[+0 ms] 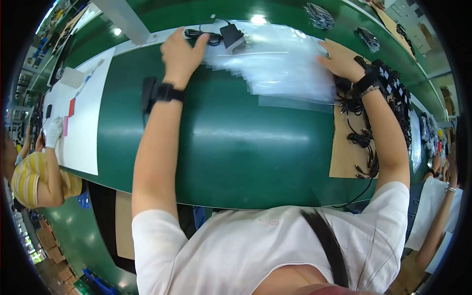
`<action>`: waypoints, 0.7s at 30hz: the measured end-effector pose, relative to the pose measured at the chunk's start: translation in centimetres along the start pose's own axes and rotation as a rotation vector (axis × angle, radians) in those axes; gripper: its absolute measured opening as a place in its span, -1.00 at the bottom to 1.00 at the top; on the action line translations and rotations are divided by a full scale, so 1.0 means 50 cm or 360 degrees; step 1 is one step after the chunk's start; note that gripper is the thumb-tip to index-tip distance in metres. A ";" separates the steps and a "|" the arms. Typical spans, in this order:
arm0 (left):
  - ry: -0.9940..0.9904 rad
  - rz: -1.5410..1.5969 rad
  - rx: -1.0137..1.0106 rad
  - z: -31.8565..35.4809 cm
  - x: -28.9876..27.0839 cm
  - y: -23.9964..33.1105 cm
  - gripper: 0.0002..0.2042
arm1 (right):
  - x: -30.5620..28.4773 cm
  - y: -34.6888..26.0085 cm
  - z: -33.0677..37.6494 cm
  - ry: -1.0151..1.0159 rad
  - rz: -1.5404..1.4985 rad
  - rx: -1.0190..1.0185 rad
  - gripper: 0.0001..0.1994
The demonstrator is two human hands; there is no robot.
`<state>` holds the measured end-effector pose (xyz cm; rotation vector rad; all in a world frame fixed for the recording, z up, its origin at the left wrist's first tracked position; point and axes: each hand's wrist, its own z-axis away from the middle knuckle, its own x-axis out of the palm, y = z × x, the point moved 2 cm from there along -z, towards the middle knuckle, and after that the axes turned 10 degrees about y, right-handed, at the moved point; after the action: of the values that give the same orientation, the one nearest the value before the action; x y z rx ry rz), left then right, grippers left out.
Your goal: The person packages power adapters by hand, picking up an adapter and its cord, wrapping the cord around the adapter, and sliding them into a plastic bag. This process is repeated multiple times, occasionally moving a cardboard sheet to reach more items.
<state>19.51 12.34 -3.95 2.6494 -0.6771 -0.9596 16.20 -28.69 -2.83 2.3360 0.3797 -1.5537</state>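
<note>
A fanned stack of clear plastic bags lies on the green table in front of me. On its far left part rests a black power adapter with a coiled black cable. My left hand is beside the coil, its thumb spread from the fingers, with nothing seen in it. At the right edge of the bags my right hand has its fingers spread, the tips over or against the plastic and a little blurred. Whether they touch the top bag I cannot tell.
Many black adapters with cables lie on brown cardboard to the right. Bagged cables sit on the far green surface. A metal post rises at the far left. Co-workers sit at both sides, one with a white glove.
</note>
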 end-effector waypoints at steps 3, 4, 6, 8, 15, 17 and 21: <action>-0.0326 -0.0030 -0.0411 -0.018 0.058 0.008 -0.17 | -0.022 -0.082 -0.007 -0.0381 -0.0422 0.0587 -0.39; -0.0422 -0.0082 -0.0481 -0.020 0.073 0.027 -0.12 | -0.024 -0.082 0.001 -0.0365 -0.0427 0.0604 -0.39; -0.0530 -0.0105 -0.0446 -0.005 0.082 0.058 -0.11 | -0.018 -0.081 0.016 -0.0404 -0.0693 0.0752 -0.37; -0.0601 -0.0020 -0.0319 0.012 0.079 0.109 -0.13 | -0.001 -0.071 0.037 -0.0268 -0.0724 0.0787 -0.41; -0.0547 0.0181 -0.0279 0.061 0.072 0.191 -0.16 | -0.012 -0.121 0.032 -0.0069 -0.1358 0.1291 -0.42; -0.0585 0.0120 -0.0282 0.058 0.065 0.197 -0.16 | -0.009 -0.123 0.024 -0.0076 -0.1683 0.1395 -0.32; -0.0408 -0.0033 -0.0220 0.069 0.067 0.150 -0.21 | -0.002 -0.167 -0.006 -0.0013 -0.2000 0.1415 -0.34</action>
<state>16.96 3.93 -5.56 2.4423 -0.6119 -1.3169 13.21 -20.91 -3.53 2.8427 1.6939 -2.6594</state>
